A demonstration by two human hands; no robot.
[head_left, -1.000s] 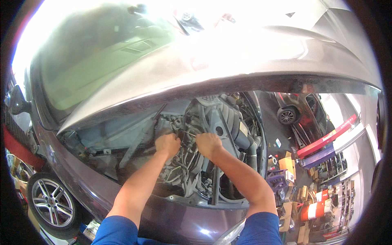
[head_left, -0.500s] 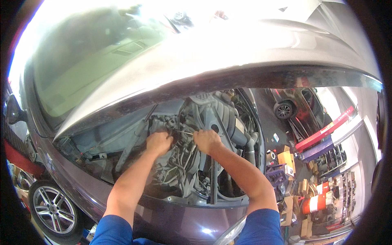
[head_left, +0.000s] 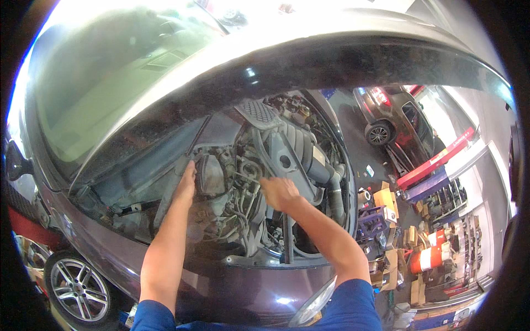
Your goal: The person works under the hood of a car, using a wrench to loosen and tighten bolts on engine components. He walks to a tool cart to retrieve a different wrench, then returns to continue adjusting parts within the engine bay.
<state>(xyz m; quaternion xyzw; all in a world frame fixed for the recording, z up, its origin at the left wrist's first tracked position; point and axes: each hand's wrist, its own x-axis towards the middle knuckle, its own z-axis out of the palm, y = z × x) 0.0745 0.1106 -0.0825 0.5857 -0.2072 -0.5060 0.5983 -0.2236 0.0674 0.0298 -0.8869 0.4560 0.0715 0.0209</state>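
Observation:
My right hand (head_left: pixel 280 194) is closed in a fist over the engine. A slim metal rod-shaped tool (head_left: pixel 247 177) sticks out of it toward the left, among the hoses and pipes; its exact kind is not clear. My left hand (head_left: pixel 186 185) rests edge-on against a grey brace (head_left: pixel 168 199) at the left of the engine bay. Its fingers look stretched out along the brace, partly hidden, with nothing visible in them. Between the hands lie a grey rounded engine part (head_left: pixel 211 175) and metal pipework.
The raised hood (head_left: pixel 331 60) hangs low over the bay. The purple fender (head_left: pixel 110 243) runs along the near side. A black engine cover (head_left: pixel 285 157) and a thick air duct (head_left: pixel 335 190) lie right. Cardboard boxes (head_left: pixel 385 199), an orange-white drum (head_left: pixel 428 258) and another car (head_left: pixel 397 118) stand beyond.
My left hand has left its spot near the tool and moved left to the brace. My right hand stays about in place with the tool. The view has shifted slightly.

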